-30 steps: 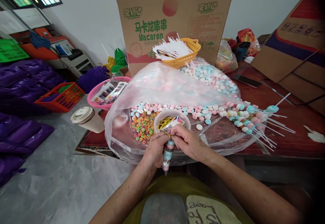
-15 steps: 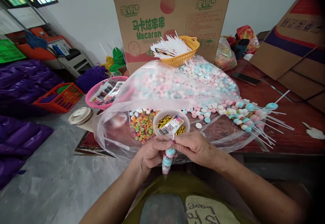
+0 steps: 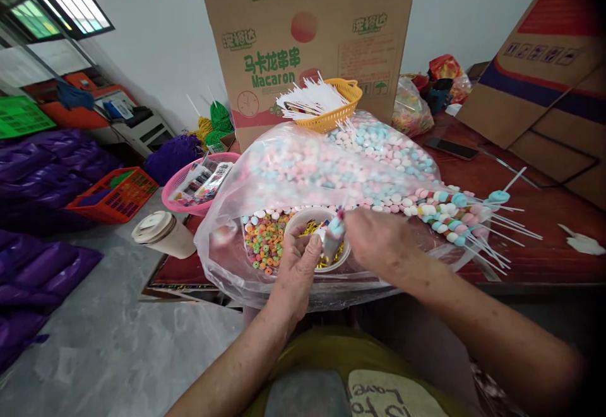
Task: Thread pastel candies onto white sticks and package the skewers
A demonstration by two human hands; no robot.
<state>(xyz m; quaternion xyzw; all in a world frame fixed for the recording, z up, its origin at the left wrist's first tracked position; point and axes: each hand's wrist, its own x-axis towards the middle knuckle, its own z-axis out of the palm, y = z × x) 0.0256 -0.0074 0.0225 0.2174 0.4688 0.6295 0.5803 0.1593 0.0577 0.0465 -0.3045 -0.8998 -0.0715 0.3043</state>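
Note:
My right hand (image 3: 381, 243) is closed around the neck of a wrapped marshmallow skewer (image 3: 335, 234). Blue and pink sweets show through its clear wrapper, which hangs over a round plastic bowl (image 3: 349, 254). At the bowl's left side is my left hand (image 3: 297, 269), thumb and fingers apart, fingertips reaching inside. Gold twist ties (image 3: 310, 228) and a partly hidden white label card lie in the bowl. Beside it are ring-shaped cereal pieces (image 3: 265, 243). Loose pastel marshmallows (image 3: 303, 158) are heaped behind, under clear plastic.
Finished skewers (image 3: 457, 215) lie at the right. A yellow basket (image 3: 331, 117) of white sticks sits on the heap before a large carton (image 3: 312, 19). On the left are a pink basket (image 3: 173, 199) with packets and a lidded paper cup (image 3: 165, 234). A phone (image 3: 452, 147) lies back right.
Both hands were together on the skewer near my body. Now my right hand carries it forward over the bowl, and my left hand has let go and reached into the bowl.

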